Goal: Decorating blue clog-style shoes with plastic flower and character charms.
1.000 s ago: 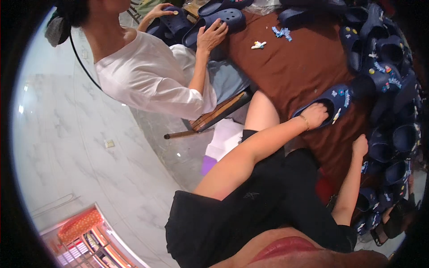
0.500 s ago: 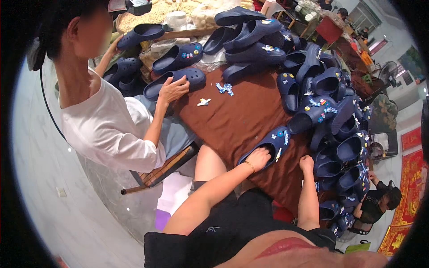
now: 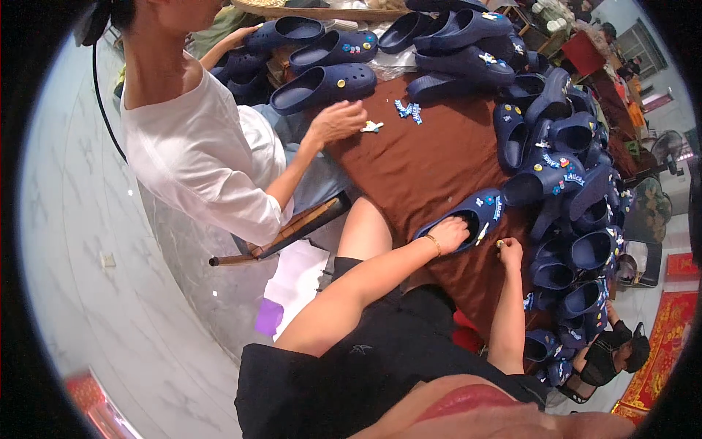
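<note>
My left hand is pushed into the opening of a navy clog that lies on the brown tablecloth, and it grips the shoe. Small coloured charms sit on the clog's top. Just right of the clog, my right hand pinches a small yellowish charm between its fingertips, close to the clog's side. A thin bracelet is on my left wrist.
Several navy clogs are heaped along the table's right and far sides. A person in a white shirt sits at the left, one hand by loose charms. Another person crouches at lower right. A wooden chair edge lies near my knee.
The view has swung so the table sits more centrally. My left hand stays inside the clog; my right hand has come up from the table edge beside the clog with a charm.
</note>
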{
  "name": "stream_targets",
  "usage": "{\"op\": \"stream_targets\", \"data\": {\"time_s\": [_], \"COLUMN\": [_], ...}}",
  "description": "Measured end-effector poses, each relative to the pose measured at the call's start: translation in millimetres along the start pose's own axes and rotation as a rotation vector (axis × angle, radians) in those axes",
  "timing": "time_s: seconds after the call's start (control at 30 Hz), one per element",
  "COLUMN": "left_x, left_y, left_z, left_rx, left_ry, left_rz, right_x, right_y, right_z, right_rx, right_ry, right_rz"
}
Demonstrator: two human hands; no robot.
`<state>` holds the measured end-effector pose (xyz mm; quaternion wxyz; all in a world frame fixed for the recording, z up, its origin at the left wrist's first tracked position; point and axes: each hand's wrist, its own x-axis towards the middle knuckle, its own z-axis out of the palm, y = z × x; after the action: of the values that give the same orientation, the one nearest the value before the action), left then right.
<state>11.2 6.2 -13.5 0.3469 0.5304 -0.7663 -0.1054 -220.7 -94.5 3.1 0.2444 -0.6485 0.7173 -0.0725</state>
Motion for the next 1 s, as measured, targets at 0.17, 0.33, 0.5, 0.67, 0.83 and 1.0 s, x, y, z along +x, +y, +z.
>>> {"op": "stream_targets", "data": {"time_s": [0.17,0.33,0.5,0.67,0.83,1.0], "left_x": [1,1,1,4,1,2], "left_y": [3,0,0,4,1,1], "left_z": [-6,-4,-4,-10,-9,-5], "left_rx": [0.022,0.022,0.029,0.031,0.026,0.017], "left_ry": [-0.049,-0.034,-0.038,-0.107,-0.068,-0.065], "left_rz": [-0.010,-0.006,-0.006,-0.027,-0.022,-0.003], "right_x": [2,4,9,6,5,6], "right_y": [12,18,25,20,15,20], "right_z": [4,9,11,6,6,8], "right_rx": [0.083,0.089,0.018,0.017,0.020,0.045], "right_ry": [0.016,0.024,0.052,0.029,0.020,0.013], "right_rz": [-0.063,-0.094,-0.125,-0.066,-0.077,-0.100]}}
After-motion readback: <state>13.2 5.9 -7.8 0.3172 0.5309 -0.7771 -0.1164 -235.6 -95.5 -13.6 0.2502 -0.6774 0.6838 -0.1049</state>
